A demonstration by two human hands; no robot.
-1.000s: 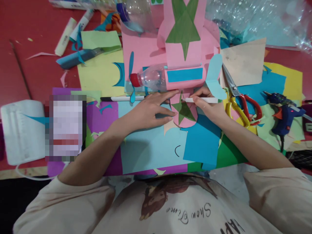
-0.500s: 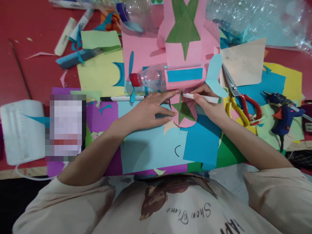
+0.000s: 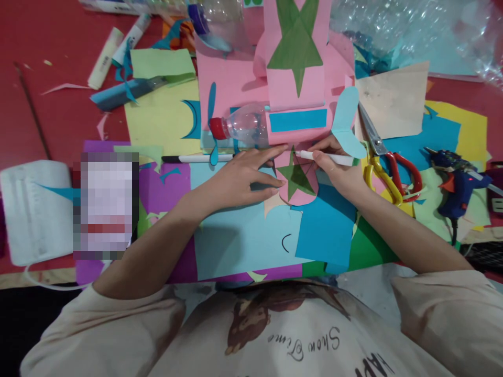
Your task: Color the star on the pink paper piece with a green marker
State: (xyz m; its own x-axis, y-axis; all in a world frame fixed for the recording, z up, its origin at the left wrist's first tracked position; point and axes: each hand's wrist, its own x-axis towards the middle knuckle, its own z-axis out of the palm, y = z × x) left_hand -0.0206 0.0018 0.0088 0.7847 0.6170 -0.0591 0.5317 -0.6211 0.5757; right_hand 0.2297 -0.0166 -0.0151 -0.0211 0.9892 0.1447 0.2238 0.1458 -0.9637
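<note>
My left hand [image 3: 241,178] lies flat with fingers spread, pressing the left side of a small pink rounded paper piece with a green star [image 3: 297,181] on it. My right hand [image 3: 340,170] pinches a white marker pen [image 3: 326,157], its tip pointing left at the top of the green star. Just behind stands a plastic bottle with a red cap [image 3: 239,125], wrapped in pink paper with a blue strip [image 3: 298,119] and light blue paper fins. A big pink wing with a larger green star [image 3: 295,47] rises behind it.
Scissors with red and yellow handles [image 3: 387,162] and a blue glue gun [image 3: 458,180] lie at the right. A black-and-white pen [image 3: 196,158] lies left of the bottle. Glue sticks [image 3: 104,58], paper scraps and coloured sheets cover the red table [image 3: 47,115]. A white box [image 3: 35,209] sits far left.
The marker in my right hand has tilted slightly and its tip has moved up a little to the star's top point. My left hand has stayed in place.
</note>
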